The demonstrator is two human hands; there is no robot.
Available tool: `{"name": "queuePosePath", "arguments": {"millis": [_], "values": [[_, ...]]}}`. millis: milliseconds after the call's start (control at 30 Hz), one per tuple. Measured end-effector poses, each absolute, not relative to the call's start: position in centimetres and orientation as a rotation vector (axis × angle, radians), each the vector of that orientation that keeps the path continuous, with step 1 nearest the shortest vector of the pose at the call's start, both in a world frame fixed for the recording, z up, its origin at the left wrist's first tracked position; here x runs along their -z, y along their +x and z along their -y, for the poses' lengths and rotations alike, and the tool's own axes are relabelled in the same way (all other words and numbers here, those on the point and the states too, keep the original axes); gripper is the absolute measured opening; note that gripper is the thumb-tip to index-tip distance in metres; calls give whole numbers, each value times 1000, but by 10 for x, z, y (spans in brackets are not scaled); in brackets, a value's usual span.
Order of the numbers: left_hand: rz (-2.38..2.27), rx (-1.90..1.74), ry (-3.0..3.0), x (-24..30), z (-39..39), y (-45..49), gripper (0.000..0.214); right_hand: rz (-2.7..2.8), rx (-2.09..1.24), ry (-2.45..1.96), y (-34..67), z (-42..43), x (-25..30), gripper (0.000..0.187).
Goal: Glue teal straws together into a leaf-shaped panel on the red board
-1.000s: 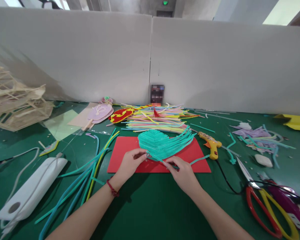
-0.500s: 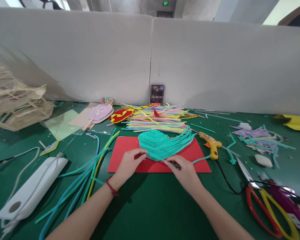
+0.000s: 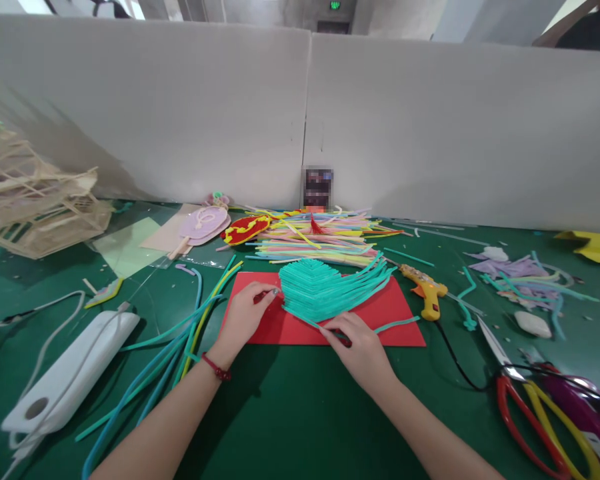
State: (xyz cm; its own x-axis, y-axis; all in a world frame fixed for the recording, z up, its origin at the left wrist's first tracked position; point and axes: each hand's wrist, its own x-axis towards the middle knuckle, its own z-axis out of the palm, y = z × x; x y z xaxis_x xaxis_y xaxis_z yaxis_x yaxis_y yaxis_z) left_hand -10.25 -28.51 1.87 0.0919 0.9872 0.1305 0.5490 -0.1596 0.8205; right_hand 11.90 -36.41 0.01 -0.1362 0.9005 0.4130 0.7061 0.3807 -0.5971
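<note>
Hands sit beside the teal leaf; the green sign is illegible.

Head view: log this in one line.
left hand: beside teal pipe-cleaner leaf | right hand: pinching teal pipe cleaner at leaf edge | red board: under leaf

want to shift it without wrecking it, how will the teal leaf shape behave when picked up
The teal leaf shape is probably light, being made of thin strips. Its loose ends, splayed out at the right, will likely flop; the closely packed left part may hold its form better.
</note>
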Motion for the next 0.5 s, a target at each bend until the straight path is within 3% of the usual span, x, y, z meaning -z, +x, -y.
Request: {"name": "queuePosePath", "arguments": {"millis": [267,500], "values": [[-1490,-838,1948,-28,282,-111,18,1963,-342,-1392,113,362,1,19],[-1394,-709,2587,-26,329,-78,33,1994,-315,-1404,111,360,6,18]]}}
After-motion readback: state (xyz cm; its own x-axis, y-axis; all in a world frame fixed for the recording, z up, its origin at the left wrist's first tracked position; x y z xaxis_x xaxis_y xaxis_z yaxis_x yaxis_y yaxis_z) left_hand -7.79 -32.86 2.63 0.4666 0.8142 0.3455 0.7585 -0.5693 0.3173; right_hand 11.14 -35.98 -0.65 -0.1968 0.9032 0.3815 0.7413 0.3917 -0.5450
